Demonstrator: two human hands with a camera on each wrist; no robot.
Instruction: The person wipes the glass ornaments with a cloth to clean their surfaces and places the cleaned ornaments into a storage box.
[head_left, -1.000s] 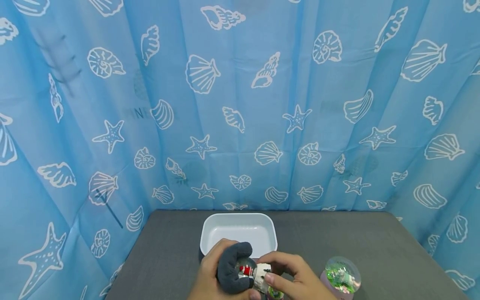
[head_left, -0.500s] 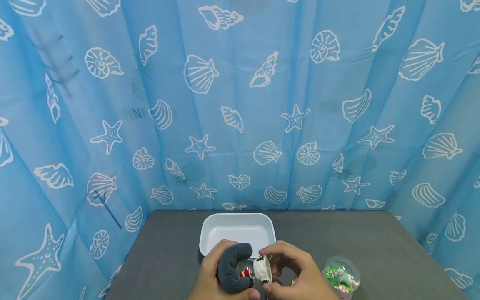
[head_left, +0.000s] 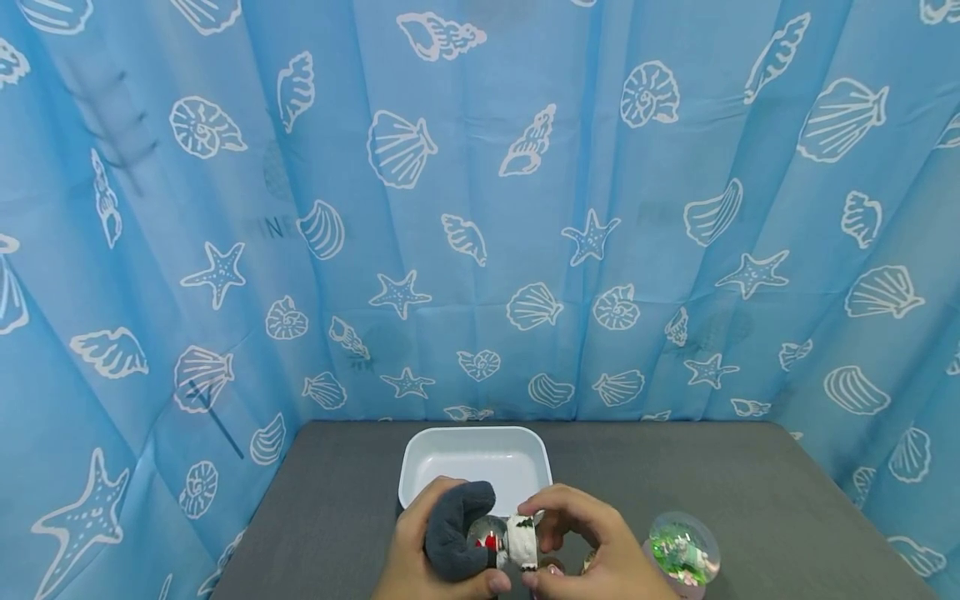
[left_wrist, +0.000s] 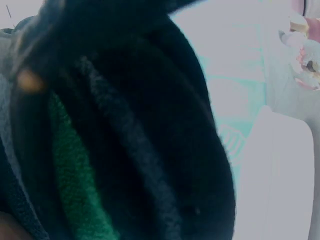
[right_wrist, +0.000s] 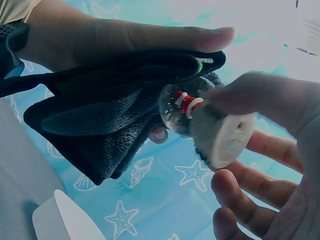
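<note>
In the head view my left hand (head_left: 412,546) grips a folded dark grey plush cloth (head_left: 453,533) that curls round the glass ball of a snow globe (head_left: 522,542). The globe lies on its side, a red-and-white figure inside and its white base toward the right. My right hand (head_left: 592,546) pinches that base between thumb and forefinger. In the right wrist view the cloth (right_wrist: 100,130) hangs in folds under the left thumb, and the base (right_wrist: 225,135) shows its flat underside. Dark cloth with a green patch (left_wrist: 82,175) fills much of the left wrist view.
A white tray (head_left: 476,431) stands just beyond the hands on the grey table (head_left: 337,475). To the right is another snow globe (head_left: 682,552) with green and pink contents. Small objects under the right hand are mostly hidden. A blue shell-patterned curtain (head_left: 480,208) hangs behind.
The globe's white base has turned in the right fingers, which have shifted their hold on it. The left hand has moved slightly left with the cloth.
</note>
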